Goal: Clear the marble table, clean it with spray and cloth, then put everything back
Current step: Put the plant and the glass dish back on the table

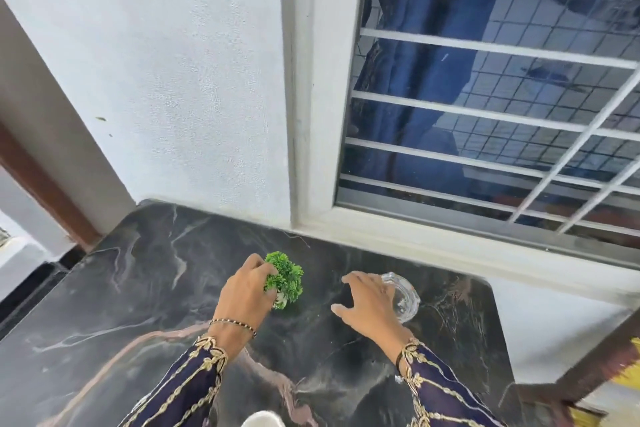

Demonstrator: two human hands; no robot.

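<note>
Two hands work over the dark, pale-veined marble surface [138,288]. Nearest, a white rounded thing [258,419] pokes in at the bottom edge, too cut off to identify. Past the embroidered sleeves [194,381], the left hand [246,291] grips a small green plant [284,276] in a white pot [280,302], mid-surface. The right hand [367,302] is spread open, fingers against a clear glass [401,296] just beside it. Beyond stand a white wall [190,80] and a barred window [485,97].

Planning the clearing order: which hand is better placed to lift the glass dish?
Right. The right hand is open at the glass dish; the left hand grips the small plant.
</note>
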